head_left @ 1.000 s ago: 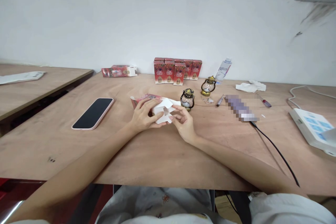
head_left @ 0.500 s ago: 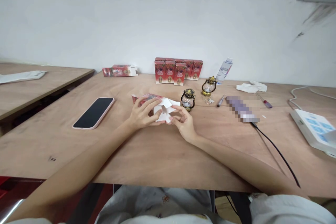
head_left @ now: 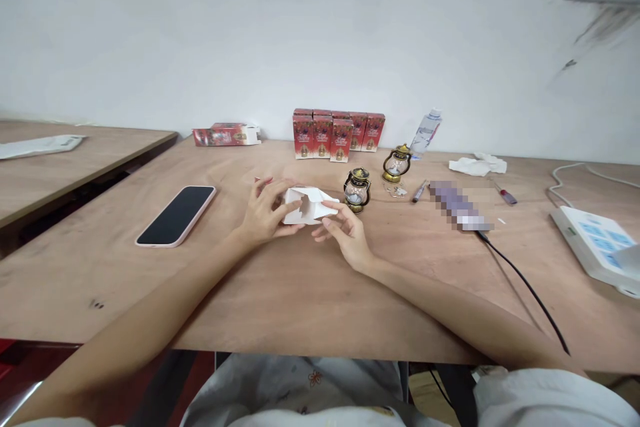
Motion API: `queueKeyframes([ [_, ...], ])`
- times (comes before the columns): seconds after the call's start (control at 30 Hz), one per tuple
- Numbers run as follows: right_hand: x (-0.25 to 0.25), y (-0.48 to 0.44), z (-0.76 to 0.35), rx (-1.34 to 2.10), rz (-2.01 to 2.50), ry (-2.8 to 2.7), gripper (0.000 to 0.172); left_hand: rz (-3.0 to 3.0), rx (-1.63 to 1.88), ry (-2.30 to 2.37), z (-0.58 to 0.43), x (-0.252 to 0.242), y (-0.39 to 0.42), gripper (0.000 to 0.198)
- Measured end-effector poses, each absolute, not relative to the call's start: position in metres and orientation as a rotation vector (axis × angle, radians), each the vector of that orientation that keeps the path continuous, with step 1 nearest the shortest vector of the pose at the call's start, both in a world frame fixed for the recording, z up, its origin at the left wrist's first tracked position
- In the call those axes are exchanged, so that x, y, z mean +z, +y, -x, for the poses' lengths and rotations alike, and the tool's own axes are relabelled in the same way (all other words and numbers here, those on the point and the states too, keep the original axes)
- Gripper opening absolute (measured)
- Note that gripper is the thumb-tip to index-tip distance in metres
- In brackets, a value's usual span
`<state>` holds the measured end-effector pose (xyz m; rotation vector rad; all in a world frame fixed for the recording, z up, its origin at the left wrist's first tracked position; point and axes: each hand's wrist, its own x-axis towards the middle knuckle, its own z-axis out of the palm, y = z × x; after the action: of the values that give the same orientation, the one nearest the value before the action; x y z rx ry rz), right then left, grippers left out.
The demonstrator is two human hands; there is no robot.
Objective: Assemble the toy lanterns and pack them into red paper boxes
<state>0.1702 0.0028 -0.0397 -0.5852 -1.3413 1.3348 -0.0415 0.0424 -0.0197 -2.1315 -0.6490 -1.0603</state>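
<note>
Just beside the held carton [head_left: 306, 205], a lantern [head_left: 357, 189].

Two bare forearms run up from the lower corners of the frame toward the centre, with no sleeves, watch, bracelet or rings visible on them. The left hand [head_left: 265, 217] and the right hand [head_left: 347, 237] are ungloved, with short, plain nails. Along the bottom edge, light whitish clothing shows, printed with small, faint flower-like motifs at bottom centre, and a plain white fold at the lower right.
</note>
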Motion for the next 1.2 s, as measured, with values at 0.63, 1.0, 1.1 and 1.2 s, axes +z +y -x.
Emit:
queueKeyframes([
  [0.63,-0.034,-0.001,-0.176,1.113,0.493,-1.595,0.03,2.21,-1.145,-0.527,0.026,-0.013,0.021,0.038],
  [1.0,-0.038,0.003,-0.172,1.237,0.424,-1.526,0.027,2.215,-1.154,-0.576,0.018,-0.011,0.012,0.023],
  [1.1,-0.038,0.004,-0.173,1.221,0.419,-1.544,0.025,2.206,-1.158,-0.571,0.017,-0.01,0.011,0.022],
  [1.2,-0.038,0.005,-0.173,1.161,0.425,-1.578,0.02,2.196,-1.188,-0.526,0.015,-0.008,0.01,0.023],
])
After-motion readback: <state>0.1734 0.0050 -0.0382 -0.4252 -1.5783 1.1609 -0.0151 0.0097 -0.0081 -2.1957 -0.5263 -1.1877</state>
